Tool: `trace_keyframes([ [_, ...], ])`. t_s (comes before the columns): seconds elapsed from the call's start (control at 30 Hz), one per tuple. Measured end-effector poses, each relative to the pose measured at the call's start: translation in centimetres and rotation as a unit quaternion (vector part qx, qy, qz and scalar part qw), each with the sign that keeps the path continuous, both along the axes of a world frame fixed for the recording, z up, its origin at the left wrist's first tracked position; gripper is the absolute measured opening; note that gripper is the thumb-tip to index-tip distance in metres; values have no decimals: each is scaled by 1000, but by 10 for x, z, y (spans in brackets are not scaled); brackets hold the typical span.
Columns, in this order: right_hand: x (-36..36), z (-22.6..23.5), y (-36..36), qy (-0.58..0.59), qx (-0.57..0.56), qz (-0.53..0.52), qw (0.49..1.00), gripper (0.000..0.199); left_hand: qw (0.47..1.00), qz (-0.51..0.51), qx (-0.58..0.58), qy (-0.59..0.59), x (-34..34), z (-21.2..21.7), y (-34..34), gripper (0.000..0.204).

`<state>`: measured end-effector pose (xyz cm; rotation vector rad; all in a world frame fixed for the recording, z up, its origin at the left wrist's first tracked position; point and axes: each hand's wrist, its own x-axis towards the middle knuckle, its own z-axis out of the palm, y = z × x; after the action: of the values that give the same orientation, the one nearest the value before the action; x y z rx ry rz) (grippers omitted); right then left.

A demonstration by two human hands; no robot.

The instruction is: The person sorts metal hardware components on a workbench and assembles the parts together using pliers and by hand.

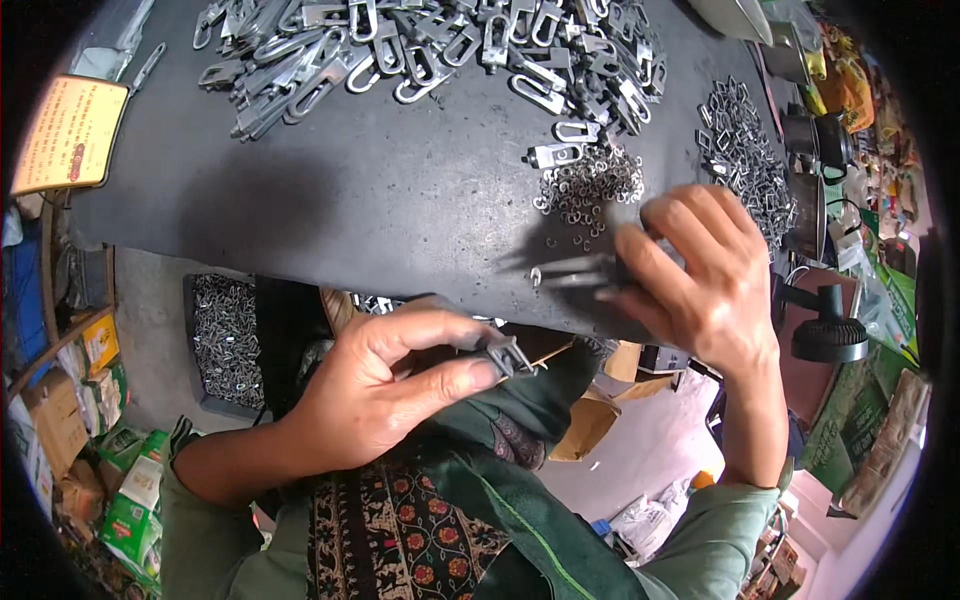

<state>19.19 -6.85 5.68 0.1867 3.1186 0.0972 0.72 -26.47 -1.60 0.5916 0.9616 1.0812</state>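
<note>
Between the thumb and fingers of my left hand (385, 385), a small metal bracket (510, 356) is pinched just in front of the table edge. Its forked end points right. My right hand (705, 280) is closed around a slim metal tool (580, 272), smeared by motion, that looks like pliers. At the tool's tip is a small C-shaped ring (535, 276); whether it is gripped or lies on the table I cannot tell. Just beyond, a heap of similar open rings (590, 185) lies on the dark table (350, 190).
A large pile of looped metal fittings (430, 50) covers the table's far side. Small metal links (740, 140) are heaped at the right. A bin of small metal parts (225, 340) stands below at left. A yellow sheet (70, 130) and a black fan (830, 335) flank the table.
</note>
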Motion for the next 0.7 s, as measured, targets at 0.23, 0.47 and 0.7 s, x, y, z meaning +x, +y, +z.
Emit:
trace_keyframes([
  [0.23, 5, 9, -18, 39, -85, 29, 995, 42, 994, 28, -59, -87, 3, 7, 4, 21],
  [0.47, 6, 13, -22, 25, -113, 1, 993, 37, 995, 38, -51, -79, 6, 4, 6, 21],
  [0.7, 5, 14, -29, 22, -109, -17, 994, 33, 998, 38, -33, -30, 9, 4, 7, 20],
])
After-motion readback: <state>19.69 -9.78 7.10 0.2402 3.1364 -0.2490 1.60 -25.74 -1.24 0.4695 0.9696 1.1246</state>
